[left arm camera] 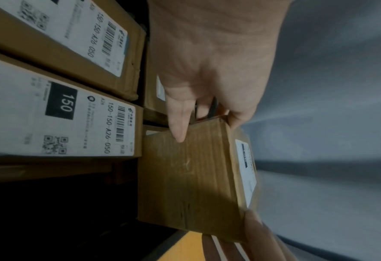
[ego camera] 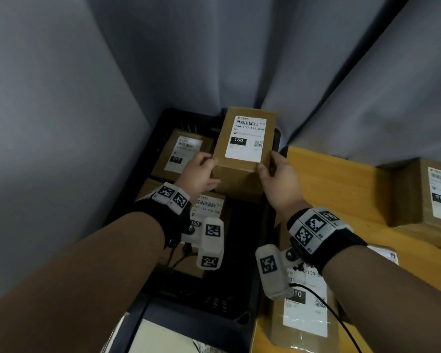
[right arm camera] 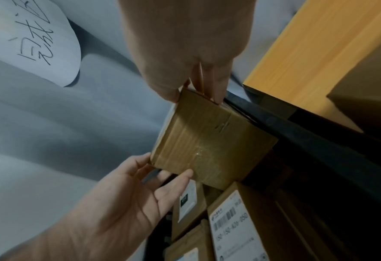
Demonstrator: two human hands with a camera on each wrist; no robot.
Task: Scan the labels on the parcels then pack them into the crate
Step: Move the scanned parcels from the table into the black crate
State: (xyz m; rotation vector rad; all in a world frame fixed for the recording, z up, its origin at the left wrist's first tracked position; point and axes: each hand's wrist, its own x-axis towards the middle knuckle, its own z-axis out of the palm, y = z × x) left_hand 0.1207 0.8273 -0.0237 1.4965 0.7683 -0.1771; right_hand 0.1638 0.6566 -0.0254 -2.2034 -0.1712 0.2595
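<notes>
A brown cardboard parcel (ego camera: 242, 154) with a white "150" label facing up is held above the far end of the black crate (ego camera: 242, 281). My left hand (ego camera: 206, 172) grips its near left corner and my right hand (ego camera: 268, 167) pinches its near right corner. The left wrist view shows the left hand (left arm camera: 205, 113) on the parcel's (left arm camera: 192, 176) taped end. In the right wrist view the right hand (right arm camera: 194, 95) holds the parcel (right arm camera: 209, 143) near the crate rim (right arm camera: 301, 137). Two labelled parcels (ego camera: 186, 154) (ego camera: 210, 208) lie in the crate.
A yellow wooden table (ego camera: 341, 189) stands right of the crate. On it sit a labelled parcel (ego camera: 428, 197) at the far right and another (ego camera: 306, 317) near the front. Grey curtains (ego camera: 214, 59) hang close behind. A black cable (ego camera: 341, 319) trails from my right wrist.
</notes>
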